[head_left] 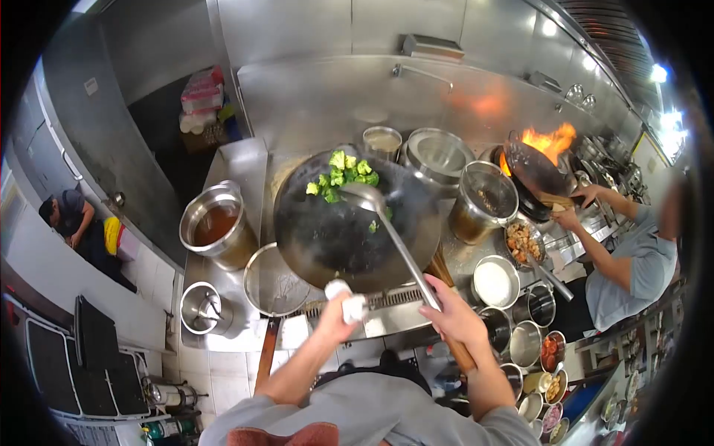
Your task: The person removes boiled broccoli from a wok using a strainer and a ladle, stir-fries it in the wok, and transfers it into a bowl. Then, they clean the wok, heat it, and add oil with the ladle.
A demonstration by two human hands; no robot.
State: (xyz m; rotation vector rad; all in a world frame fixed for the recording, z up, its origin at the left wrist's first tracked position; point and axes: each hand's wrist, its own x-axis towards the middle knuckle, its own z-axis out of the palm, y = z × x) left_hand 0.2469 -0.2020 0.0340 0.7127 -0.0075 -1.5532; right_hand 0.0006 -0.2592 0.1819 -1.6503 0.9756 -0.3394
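A large black wok (327, 241) sits on the range in front of me, with steam over its base. Green broccoli florets (343, 175) are bunched at its far side, and a few small pieces lie lower down. My right hand (457, 318) is closed around the long shaft of a metal ladle (401, 249), whose bowl touches the broccoli and whose wooden end runs back under my forearm. At the wok's near rim, my left hand (333, 325) is closed on a folded white cloth (349, 301); the wok's edge beneath the cloth is hidden.
A wire strainer (277, 286) and a pot of brown liquid (216, 227) stand left. Right are a deep pot (483, 204), a bowl of white stuff (496, 282) and several ingredient containers. A co-worker (632, 260) tilts a flaming wok (535, 175); another person (74, 223) is far left.
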